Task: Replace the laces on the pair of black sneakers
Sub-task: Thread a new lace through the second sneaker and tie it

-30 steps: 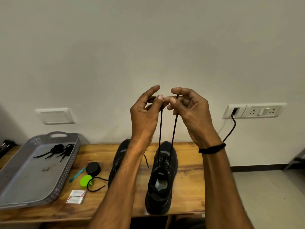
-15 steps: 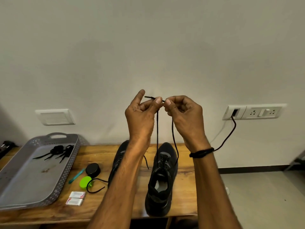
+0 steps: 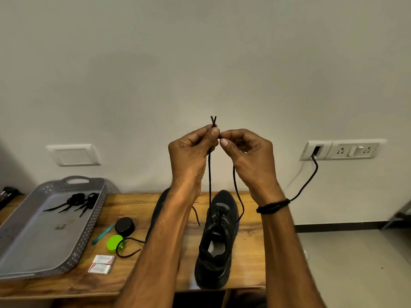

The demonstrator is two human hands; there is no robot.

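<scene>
Tray (image 3: 89, 230) at the far left of the table (image 3: 249, 258) holds a loose bundle of black laces (image 3: 75, 200). Next right, the second sneaker (image 3: 159, 210) lies mostly hidden behind the left forearm. The left hand (image 3: 191, 156) is raised well above the table and pinches the lace (image 3: 209, 185). The lace tips (image 3: 213, 121) cross in a small X just above the pinch. From there the lace drops almost straight down to the eyelets of the near sneaker (image 3: 216, 247). That shoe stands toe away, its long axis running near to far, directly below the hands. The right hand (image 3: 251, 156) touches the left at the fingertips, its fingers curled round the right strand. Both hands sit level and equally near, so I judge any evening pull goes straight up.
</scene>
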